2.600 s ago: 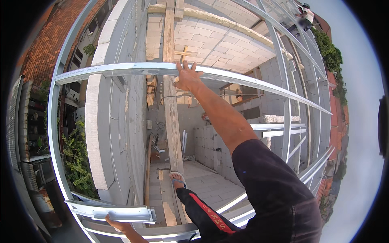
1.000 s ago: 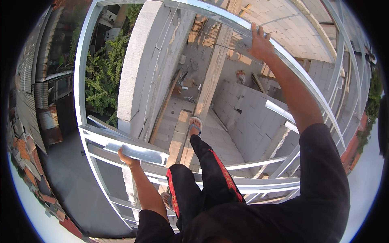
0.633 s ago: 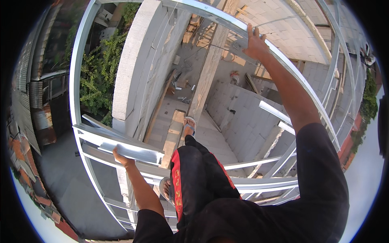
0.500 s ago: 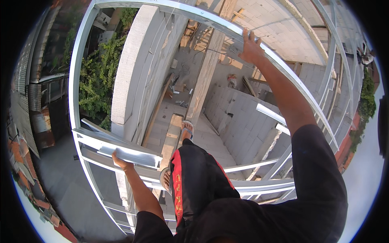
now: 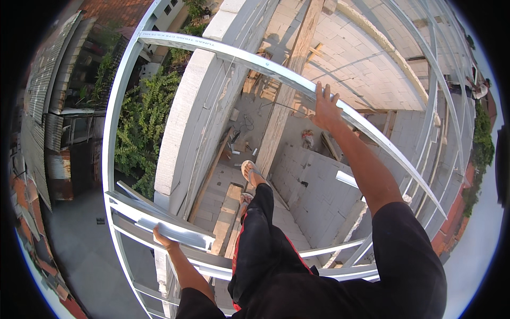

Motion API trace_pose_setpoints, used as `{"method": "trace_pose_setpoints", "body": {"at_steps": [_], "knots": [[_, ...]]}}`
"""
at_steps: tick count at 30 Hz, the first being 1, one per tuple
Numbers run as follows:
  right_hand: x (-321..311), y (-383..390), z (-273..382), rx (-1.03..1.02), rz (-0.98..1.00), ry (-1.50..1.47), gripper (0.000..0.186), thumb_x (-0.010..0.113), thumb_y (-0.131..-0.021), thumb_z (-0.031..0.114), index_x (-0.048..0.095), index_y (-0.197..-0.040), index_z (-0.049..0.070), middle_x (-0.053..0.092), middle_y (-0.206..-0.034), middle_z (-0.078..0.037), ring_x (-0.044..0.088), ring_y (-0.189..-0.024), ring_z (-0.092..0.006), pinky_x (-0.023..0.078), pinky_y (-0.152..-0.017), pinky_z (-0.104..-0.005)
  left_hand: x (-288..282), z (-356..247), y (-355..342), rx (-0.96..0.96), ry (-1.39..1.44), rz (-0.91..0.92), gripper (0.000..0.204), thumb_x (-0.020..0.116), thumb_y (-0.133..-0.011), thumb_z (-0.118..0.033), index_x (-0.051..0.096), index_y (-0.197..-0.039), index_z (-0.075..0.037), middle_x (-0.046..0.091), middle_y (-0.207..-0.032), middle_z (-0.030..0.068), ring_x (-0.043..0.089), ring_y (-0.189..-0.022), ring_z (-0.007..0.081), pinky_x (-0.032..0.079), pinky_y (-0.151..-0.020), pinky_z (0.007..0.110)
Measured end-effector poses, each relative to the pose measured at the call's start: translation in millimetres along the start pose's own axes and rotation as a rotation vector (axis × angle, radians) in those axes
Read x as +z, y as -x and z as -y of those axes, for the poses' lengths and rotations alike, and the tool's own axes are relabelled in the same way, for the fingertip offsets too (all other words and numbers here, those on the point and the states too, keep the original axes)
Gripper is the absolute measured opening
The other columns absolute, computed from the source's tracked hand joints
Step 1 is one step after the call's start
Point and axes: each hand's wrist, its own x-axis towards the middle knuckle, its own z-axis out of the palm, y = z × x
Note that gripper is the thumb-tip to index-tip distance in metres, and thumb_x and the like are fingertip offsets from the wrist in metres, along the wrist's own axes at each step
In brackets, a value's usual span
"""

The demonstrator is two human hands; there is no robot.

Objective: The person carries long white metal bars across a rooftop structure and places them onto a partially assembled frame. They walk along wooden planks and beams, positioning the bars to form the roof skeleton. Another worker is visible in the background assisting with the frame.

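At the lower left of the frame the left hand (image 5: 162, 237) now sits under the near end of a short loose metal channel (image 5: 174, 231), fingers curled up around its edge; half a second earlier that hand was a little lower and nearer the edge of the picture, so the grip on the piece has been moved up and tightened rather than let go. The channel lies along the lower rail of the steel frame (image 5: 123, 208), touching it, with the top of a grey block wall (image 5: 183, 127) just beyond. The left forearm rises from the bottom edge, elbow bent, wrist turned so the palm faces up.

In the middle of the frame the person's dark trousers with a red stripe (image 5: 260, 239) run down to a sandalled foot (image 5: 249, 171) planted on a wooden plank (image 5: 227, 215), far above the floor below; the view has tilted slightly, so the head has shifted while the stance has held.

At the upper right the right hand (image 5: 325, 106) stays on the long upper steel beam (image 5: 276, 74), fingers spread over its top face and thumb beneath, arm stretched almost straight. The hold looks like a brace for balance, judging by the straight elbow.
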Motion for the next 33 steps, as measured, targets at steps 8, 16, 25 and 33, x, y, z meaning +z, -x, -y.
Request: {"method": "trace_pose_setpoints", "body": {"at_steps": [8,16,25,33], "knots": [[-10,2,0,-0.008,0.059,-0.032,0.116,0.081,-0.08,0.03,0.002,-0.164,0.014,0.012,-0.167,-0.023,0.023,-0.144,-0.061,0.046,-0.097,-0.0749,6,-7,8,-0.027,0.072,0.029,0.045,0.06,-0.079,-0.042,0.056,-0.11,-0.01,0.051,-0.106,0.0075,0.051,-0.105,0.0281,0.041,-0.091,0.044],[-10,-5,-10,-0.014,0.07,-0.051,0.118,0.082,-0.079,0.034,0.002,-0.164,0.014,0.012,-0.167,-0.021,0.019,-0.145,-0.0607,0.046,-0.097,-0.0752,113,-80,161,0.158,0.108,0.045,0.076,0.06,-0.078,-0.041,0.044,-0.141,-0.001,0.049,-0.127,0.0169,0.05,-0.12,0.0332,0.042,-0.099,0.047],[-12,-6,-13,0.009,0.084,-0.021,0.121,0.083,-0.08,0.031,-0.003,-0.164,0.017,0.008,-0.168,-0.02,0.018,-0.147,-0.0579,0.046,-0.101,-0.0727,334,-154,193,0.267,0.134,0.351,0.059,0.06,-0.083,-0.036,0.05,-0.127,0.002,0.057,-0.108,0.0155,0.06,-0.101,0.0296,0.051,-0.083,0.041],[-32,-3,-14,-0.014,0.181,-0.062,0.116,0.078,-0.082,0.025,-0.004,-0.164,0.012,0.007,-0.166,-0.025,0.016,-0.146,-0.0609,0.041,-0.102,-0.0756,574,-131,145,0.226,0.222,0.788,0.035,0.055,-0.091,-0.028,0.057,-0.114,-0.002,0.061,-0.102,0.0098,0.063,-0.092,0.0237,0.053,-0.081,0.038]]}}
